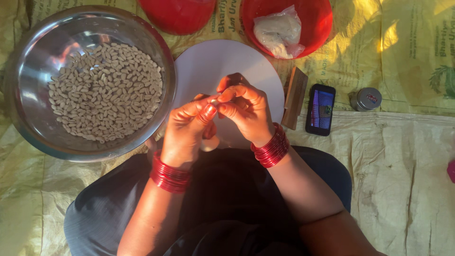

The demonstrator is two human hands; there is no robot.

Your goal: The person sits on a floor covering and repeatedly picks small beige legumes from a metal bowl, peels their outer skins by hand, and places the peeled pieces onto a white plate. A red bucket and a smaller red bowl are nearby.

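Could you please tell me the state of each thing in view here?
Large steel bowl: about half full of pale kernels.
Red plastic bowl: holds a crumpled clear bag.
Black phone: screen lit, lying flat.
Left hand and right hand: fingertips pinching one small pale piece.

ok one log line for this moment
left hand + right hand: pinching small pale piece | over white round board | steel bowl of kernels beside

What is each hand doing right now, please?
Left hand: closed, pinching a small pale piece at its fingertips.
Right hand: closed on the same piece.
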